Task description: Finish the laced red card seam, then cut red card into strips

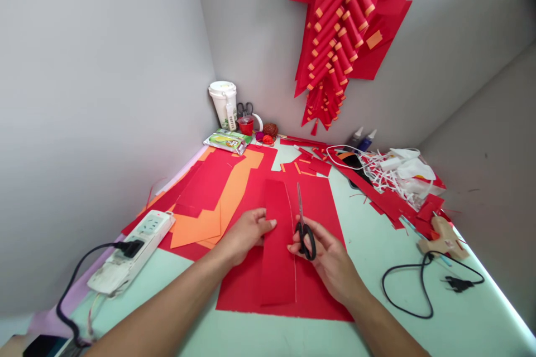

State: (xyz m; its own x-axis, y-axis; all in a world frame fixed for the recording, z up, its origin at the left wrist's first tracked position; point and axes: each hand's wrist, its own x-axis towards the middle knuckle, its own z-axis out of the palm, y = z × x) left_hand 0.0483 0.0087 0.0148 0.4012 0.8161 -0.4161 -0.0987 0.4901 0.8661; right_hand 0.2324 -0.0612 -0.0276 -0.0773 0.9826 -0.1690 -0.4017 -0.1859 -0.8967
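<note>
A long strip of red paper stands out over a larger red sheet, with a pale edge along its right side. My left hand pinches the strip's left edge, thumb on top and fingers partly underneath. In my right hand is a pair of scissors with black handles, blades together and pointing away from me. The scissors are just right of the strip, and my right fingertips are close to its right edge. Whether those fingertips touch the paper I cannot tell.
Orange paper and more red sheets lie left, near a power strip. At right are a glue gun with its black cord and a pile of white scraps. A white cup stands behind; a red paper firecracker decoration hangs on the wall.
</note>
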